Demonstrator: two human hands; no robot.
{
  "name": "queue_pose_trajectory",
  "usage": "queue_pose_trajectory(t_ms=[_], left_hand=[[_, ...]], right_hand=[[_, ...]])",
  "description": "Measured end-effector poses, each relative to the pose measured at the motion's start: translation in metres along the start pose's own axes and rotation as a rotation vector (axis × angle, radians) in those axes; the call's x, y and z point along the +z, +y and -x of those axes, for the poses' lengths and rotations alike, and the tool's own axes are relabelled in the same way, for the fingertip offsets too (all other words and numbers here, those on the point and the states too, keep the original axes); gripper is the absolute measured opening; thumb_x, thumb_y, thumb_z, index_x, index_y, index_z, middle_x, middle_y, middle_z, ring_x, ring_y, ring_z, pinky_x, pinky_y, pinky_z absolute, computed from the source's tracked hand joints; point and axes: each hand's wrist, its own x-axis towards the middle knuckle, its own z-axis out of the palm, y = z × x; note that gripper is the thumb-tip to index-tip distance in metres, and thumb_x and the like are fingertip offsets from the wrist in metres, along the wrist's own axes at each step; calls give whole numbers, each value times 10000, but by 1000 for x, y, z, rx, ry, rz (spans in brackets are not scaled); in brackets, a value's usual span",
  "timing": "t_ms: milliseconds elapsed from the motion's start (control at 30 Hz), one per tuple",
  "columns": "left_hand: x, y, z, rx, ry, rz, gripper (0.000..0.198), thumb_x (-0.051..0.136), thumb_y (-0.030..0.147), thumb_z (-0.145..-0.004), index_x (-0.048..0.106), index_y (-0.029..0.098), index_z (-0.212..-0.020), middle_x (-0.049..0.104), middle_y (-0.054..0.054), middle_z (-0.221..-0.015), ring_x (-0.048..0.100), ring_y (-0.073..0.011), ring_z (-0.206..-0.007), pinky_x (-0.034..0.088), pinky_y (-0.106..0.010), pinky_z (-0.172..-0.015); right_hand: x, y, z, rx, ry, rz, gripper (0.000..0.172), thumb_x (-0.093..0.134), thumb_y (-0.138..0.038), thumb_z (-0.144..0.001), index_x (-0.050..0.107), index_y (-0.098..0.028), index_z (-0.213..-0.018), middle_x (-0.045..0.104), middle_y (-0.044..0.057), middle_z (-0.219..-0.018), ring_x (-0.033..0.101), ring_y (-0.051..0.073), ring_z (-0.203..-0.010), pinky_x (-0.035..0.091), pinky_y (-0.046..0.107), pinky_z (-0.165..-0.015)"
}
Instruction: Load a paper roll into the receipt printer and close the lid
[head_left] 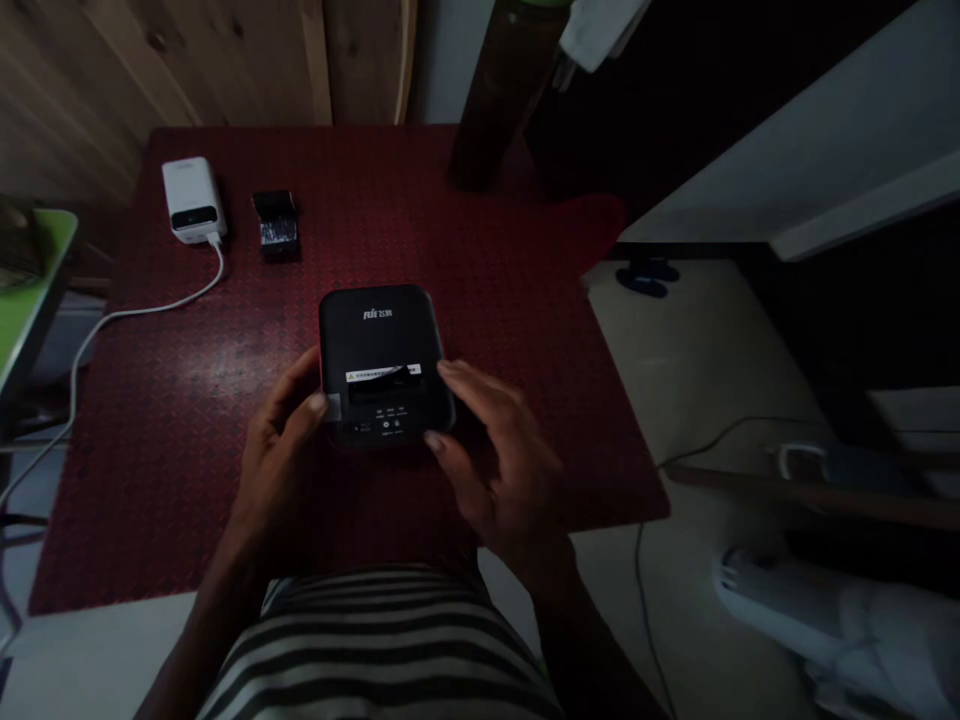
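A small black printer (382, 345) with a pale logo, a white warning strip, a slot and small buttons is in front of me over the table. My left hand (281, 440) grips its left edge, the thumb on top near a small clear tab and the fingers partly hidden behind the side. At the lower right corner, my right hand (499, 450) has its forefinger on the right edge and its thumb at the front edge. Beyond the printer lies a small black item with a shiny front (277, 228), whose kind is too dark to tell.
On the red patterned table (187, 400) stands a white power bank (193, 195) with a white cable (150, 310) running off left. A tall dark bottle (502, 110) stands at the back. Blue slippers (646, 277) lie on the floor to the right, near a dark cord (643, 590).
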Motion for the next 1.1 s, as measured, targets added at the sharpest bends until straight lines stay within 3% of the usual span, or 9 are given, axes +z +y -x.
queue_pose_trajectory(t_ms=[100,233,767,1100], left_hand=[[-2,2,7,22,-1,-36,565,895,381,-943,799,356,-1499,768,-49,-1575,729,-325,-1456,640,-409,-1135],[1,5,7,19,26,-47,540,861,348,-927,807,324,-1464,792,-65,-1516,746,-330,-1407,658,-407,-1072],[15,14,4,-132,110,144,549,873,237,-779,851,313,-1323,847,-36,-1318,803,-263,-1148,651,-334,-899],[19,12,4,-125,105,114,570,849,268,-798,814,269,-1367,834,-74,-1378,787,-318,-1254,649,-393,-967]], right_hand=[[3,-2,19,118,101,-10,528,713,-247,-1117,613,-299,-1632,764,133,-1555,741,314,-1449,665,570,-1194],[12,0,35,189,114,-25,601,715,-262,-1117,543,-297,-1692,743,153,-1569,748,316,-1438,701,553,-1146],[15,4,33,187,66,-31,616,701,-291,-1133,499,-289,-1715,772,156,-1485,797,310,-1328,737,506,-1056],[11,5,32,185,75,-26,586,743,-277,-1107,554,-264,-1662,798,146,-1457,811,288,-1293,729,463,-1057]])
